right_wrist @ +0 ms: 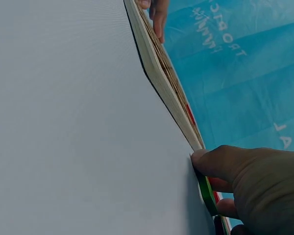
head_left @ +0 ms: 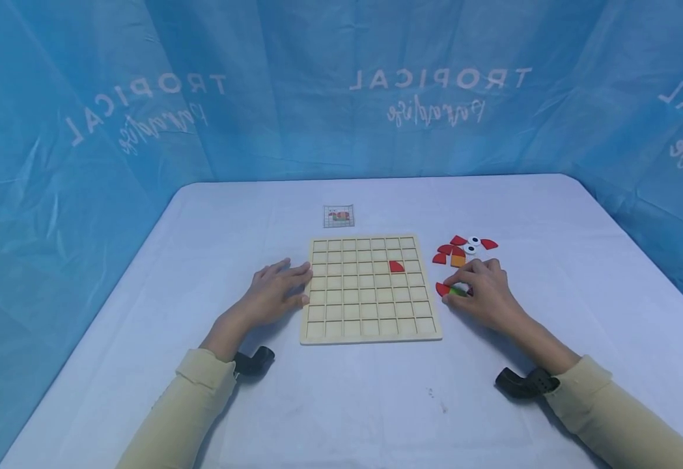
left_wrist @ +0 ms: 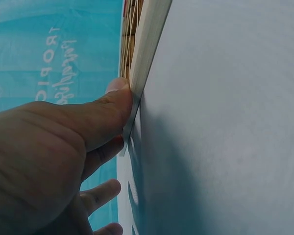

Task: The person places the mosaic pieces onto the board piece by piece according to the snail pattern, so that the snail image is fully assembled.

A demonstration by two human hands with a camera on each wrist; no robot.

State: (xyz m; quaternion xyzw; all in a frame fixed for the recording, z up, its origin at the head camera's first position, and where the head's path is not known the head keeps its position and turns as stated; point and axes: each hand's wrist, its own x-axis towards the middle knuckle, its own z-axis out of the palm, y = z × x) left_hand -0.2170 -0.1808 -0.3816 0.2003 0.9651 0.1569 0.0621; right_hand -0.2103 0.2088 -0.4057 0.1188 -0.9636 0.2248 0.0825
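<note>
My left hand [head_left: 277,293] rests at the left edge of a pale wooden grid board [head_left: 370,331], fingers spread. In the left wrist view, its thumb [left_wrist: 120,100] presses against the board's side. Just beyond the board's right edge, my right hand [head_left: 484,290] pinches a green piece [head_left: 457,292] between thumb and bent index finger. A red quarter-round piece [head_left: 441,288] lies right at those fingertips. From the right wrist, the thumb touches the end of the green piece [right_wrist: 206,193]. Another red quarter-round piece [head_left: 396,266] sits in a cell of the board.
Behind my right hand lie several red pieces [head_left: 445,249], an orange square [head_left: 458,260] and two white eye discs [head_left: 474,241]. A small picture card [head_left: 338,216] lies beyond the board on the white-covered table [head_left: 247,215]. Blue sheeting [head_left: 306,137] hangs behind.
</note>
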